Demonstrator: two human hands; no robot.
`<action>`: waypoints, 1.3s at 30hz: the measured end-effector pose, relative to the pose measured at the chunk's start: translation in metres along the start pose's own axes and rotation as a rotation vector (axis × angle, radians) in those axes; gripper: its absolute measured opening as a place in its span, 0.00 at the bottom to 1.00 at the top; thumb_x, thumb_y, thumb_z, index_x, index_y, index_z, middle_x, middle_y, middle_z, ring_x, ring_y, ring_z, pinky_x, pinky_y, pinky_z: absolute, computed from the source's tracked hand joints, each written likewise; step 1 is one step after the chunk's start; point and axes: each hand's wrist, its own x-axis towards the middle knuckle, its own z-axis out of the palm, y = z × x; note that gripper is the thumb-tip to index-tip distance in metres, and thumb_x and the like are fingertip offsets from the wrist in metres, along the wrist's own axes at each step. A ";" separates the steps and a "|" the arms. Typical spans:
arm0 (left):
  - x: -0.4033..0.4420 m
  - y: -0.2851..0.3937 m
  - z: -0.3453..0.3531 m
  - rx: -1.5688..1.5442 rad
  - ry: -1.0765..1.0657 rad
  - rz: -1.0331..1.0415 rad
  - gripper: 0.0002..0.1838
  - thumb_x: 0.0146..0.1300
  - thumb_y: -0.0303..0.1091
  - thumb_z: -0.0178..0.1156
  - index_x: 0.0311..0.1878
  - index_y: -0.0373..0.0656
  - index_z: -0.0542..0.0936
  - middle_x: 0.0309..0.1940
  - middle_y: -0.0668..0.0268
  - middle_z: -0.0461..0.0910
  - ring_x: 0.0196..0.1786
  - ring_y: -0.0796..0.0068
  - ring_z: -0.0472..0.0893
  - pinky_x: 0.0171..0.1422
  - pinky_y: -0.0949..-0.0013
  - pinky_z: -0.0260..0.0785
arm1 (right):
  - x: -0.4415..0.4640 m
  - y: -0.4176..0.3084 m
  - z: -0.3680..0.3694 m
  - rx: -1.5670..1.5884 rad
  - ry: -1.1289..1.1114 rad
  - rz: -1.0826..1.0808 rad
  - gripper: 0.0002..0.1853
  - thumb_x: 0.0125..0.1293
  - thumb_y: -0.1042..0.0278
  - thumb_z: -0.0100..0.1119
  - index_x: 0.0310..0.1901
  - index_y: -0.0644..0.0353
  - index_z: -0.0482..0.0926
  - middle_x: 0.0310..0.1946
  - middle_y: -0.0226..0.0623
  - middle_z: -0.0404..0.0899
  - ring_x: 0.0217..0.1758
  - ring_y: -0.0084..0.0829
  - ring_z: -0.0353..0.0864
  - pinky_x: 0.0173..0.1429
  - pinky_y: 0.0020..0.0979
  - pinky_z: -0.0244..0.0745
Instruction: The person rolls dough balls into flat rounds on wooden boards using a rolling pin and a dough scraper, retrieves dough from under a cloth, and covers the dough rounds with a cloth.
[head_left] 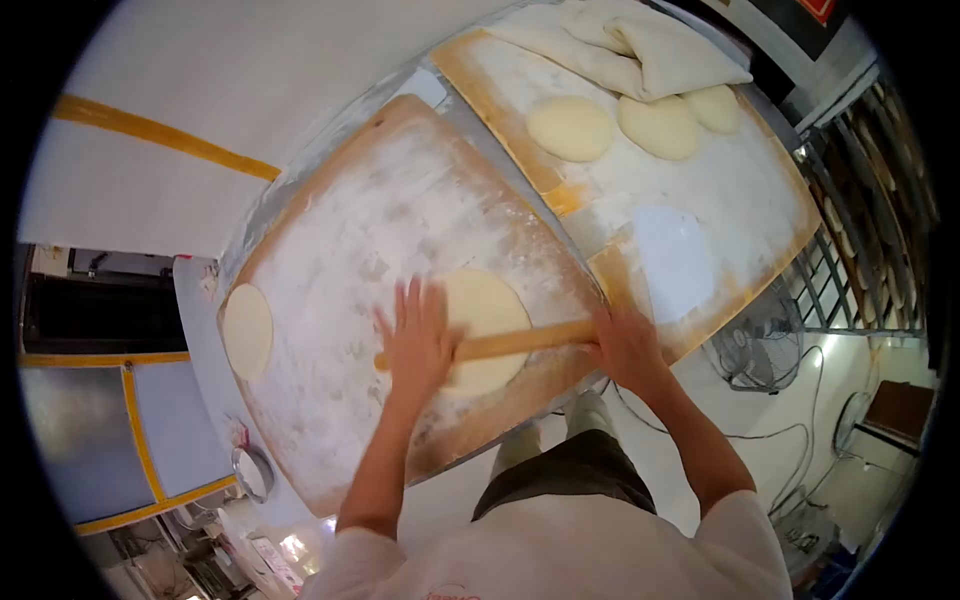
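Observation:
A wooden rolling pin (525,341) lies across a round, flat sheet of dough (480,295) on the floured wooden board in front of me. My left hand (417,338) is over the pin's left part, palm down, its fingers spread and stretched forward, slightly blurred. At the opposite end, my right hand (628,343) is closed around the pin, its fingertips smeared by motion. The left hand partly covers the dough's left edge. Another flattened dough round (248,331) rests at the left edge of the board (340,250).
On a second floured board (740,180) at the upper right are several dough rounds (570,128), beside a folded cloth (660,50). A rack (860,200) stands at far right, above a floor fan (755,340). A round metal container (252,473) is at lower left.

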 end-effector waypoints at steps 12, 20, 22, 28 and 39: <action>0.048 -0.004 0.018 0.011 0.144 -0.061 0.36 0.69 0.53 0.47 0.75 0.45 0.58 0.77 0.56 0.51 0.79 0.48 0.45 0.76 0.33 0.29 | 0.017 0.012 0.000 -0.132 -0.034 -0.076 0.21 0.52 0.66 0.64 0.47 0.65 0.75 0.37 0.40 0.74 0.43 0.40 0.76 0.46 0.42 0.70; 0.142 0.004 0.017 -0.096 0.161 0.031 0.33 0.71 0.48 0.46 0.75 0.46 0.57 0.76 0.56 0.52 0.79 0.51 0.46 0.77 0.35 0.34 | 0.065 0.019 -0.005 -0.186 0.175 -0.069 0.18 0.50 0.66 0.64 0.42 0.64 0.75 0.37 0.41 0.73 0.41 0.41 0.75 0.46 0.41 0.70; 0.133 0.003 0.024 -0.040 0.160 0.097 0.34 0.70 0.48 0.49 0.75 0.46 0.57 0.76 0.56 0.53 0.79 0.52 0.46 0.77 0.34 0.34 | 0.061 0.023 -0.005 -0.158 0.064 -0.027 0.16 0.50 0.66 0.64 0.40 0.63 0.76 0.37 0.41 0.74 0.43 0.40 0.75 0.48 0.39 0.70; -0.050 0.014 0.013 -0.216 0.050 -0.063 0.34 0.62 0.45 0.57 0.71 0.45 0.65 0.71 0.59 0.65 0.75 0.58 0.60 0.77 0.35 0.36 | -0.014 -0.010 -0.005 -0.020 -0.097 -0.111 0.21 0.48 0.59 0.70 0.39 0.62 0.75 0.38 0.42 0.73 0.45 0.44 0.73 0.50 0.44 0.67; -0.041 0.028 0.011 -0.372 0.048 -0.078 0.33 0.62 0.45 0.59 0.67 0.40 0.67 0.71 0.54 0.62 0.75 0.57 0.59 0.78 0.44 0.45 | -0.025 -0.022 0.018 -0.106 -0.040 -0.267 0.14 0.49 0.71 0.64 0.38 0.60 0.75 0.34 0.47 0.73 0.41 0.51 0.72 0.44 0.49 0.67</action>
